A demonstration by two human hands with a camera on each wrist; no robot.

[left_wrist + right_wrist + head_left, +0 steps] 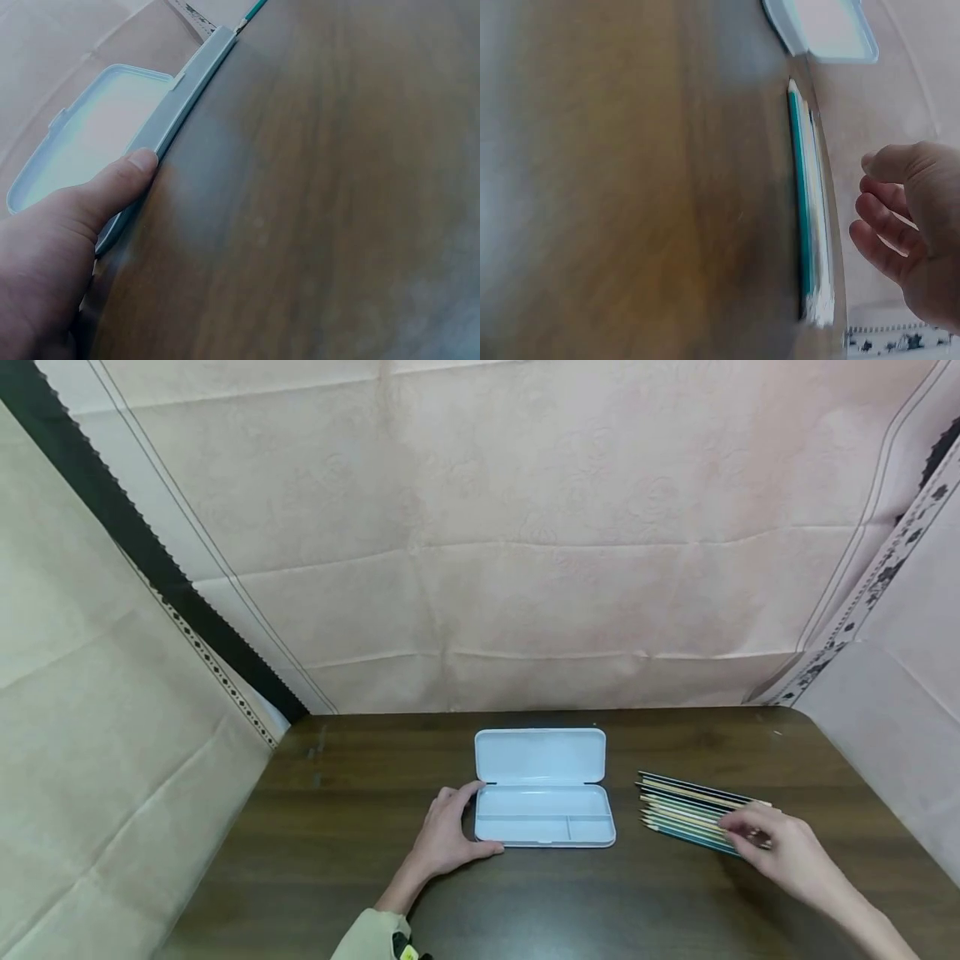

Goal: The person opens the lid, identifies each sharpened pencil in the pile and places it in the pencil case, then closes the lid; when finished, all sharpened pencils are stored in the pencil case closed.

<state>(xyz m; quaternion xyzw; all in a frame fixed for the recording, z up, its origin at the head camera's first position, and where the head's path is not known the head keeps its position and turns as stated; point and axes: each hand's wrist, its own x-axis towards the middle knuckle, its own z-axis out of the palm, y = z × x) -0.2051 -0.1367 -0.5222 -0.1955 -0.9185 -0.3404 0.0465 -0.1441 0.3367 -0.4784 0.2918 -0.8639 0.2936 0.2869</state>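
Note:
A light blue pencil case (544,828) lies with its lid (540,757) folded back, showing divided compartments inside and nothing in them. My left hand (447,835) holds its left end, the thumb against the front wall and a finger at the rear corner; the left wrist view shows the thumb (124,184) on the case's side. To the right, several pencils (678,810) lie side by side in a row, teal, black and pale yellow, tips toward the case. My right hand (780,847) hovers over their far ends. In the right wrist view its fingers (885,225) are loosely bent, with nothing between them.
The dark brown wooden table (330,860) carries the case and pencils. Behind it hangs a cream cloth (525,568), with further cloth panels at the left and right sides. The table's far edge runs just behind the lid.

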